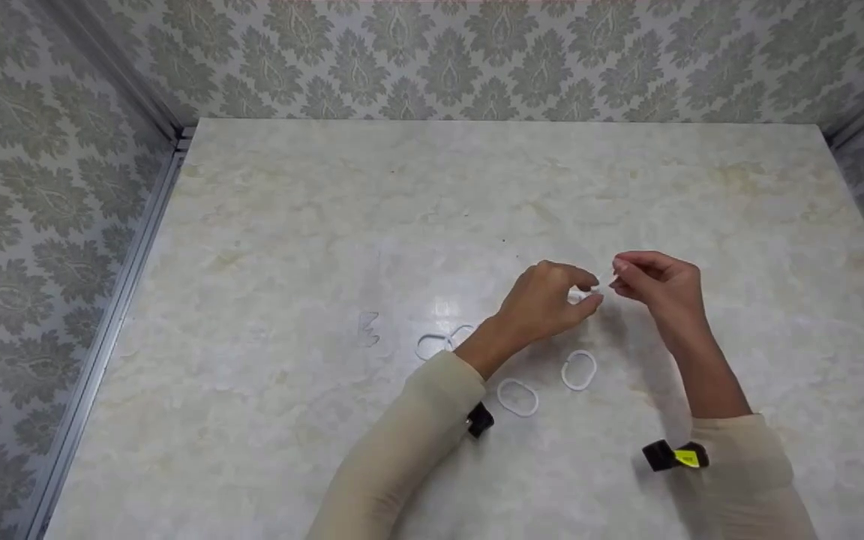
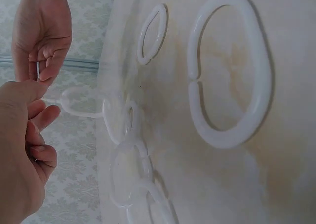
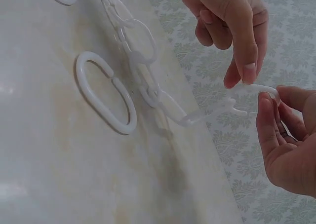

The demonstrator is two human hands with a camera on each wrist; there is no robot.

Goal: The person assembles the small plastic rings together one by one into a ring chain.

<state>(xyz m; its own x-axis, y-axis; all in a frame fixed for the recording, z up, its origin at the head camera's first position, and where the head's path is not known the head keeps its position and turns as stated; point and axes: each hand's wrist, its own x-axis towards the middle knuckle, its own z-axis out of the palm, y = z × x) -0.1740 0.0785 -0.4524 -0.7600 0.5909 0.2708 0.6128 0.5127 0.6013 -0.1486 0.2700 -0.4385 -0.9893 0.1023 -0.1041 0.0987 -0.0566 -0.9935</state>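
Both hands meet over the right part of the table, at an open white plastic ring (image 3: pixel 266 88). My right hand (image 1: pixel 668 289) pinches one end of this ring between thumb and fingers. The left hand (image 1: pixel 544 304) has its thumb and index fingertip at the ring's other side, pinching it. From the held ring a chain of linked white rings (image 3: pixel 143 58) slopes down to the table; in the head view my left hand and forearm hide much of it. Close by, two loose rings lie flat, a nearer ring (image 2: pixel 261 68) and a smaller-looking ring (image 2: pixel 163 29), each with a narrow gap.
The pale marbled table (image 1: pixel 312 225) reaches back to a patterned wall (image 1: pixel 447 67). A metal rail (image 1: pixel 102 345) runs along its left side. Black wrist cameras sit under the left sleeve (image 1: pixel 394 442) and beside the right sleeve (image 1: pixel 747 465).
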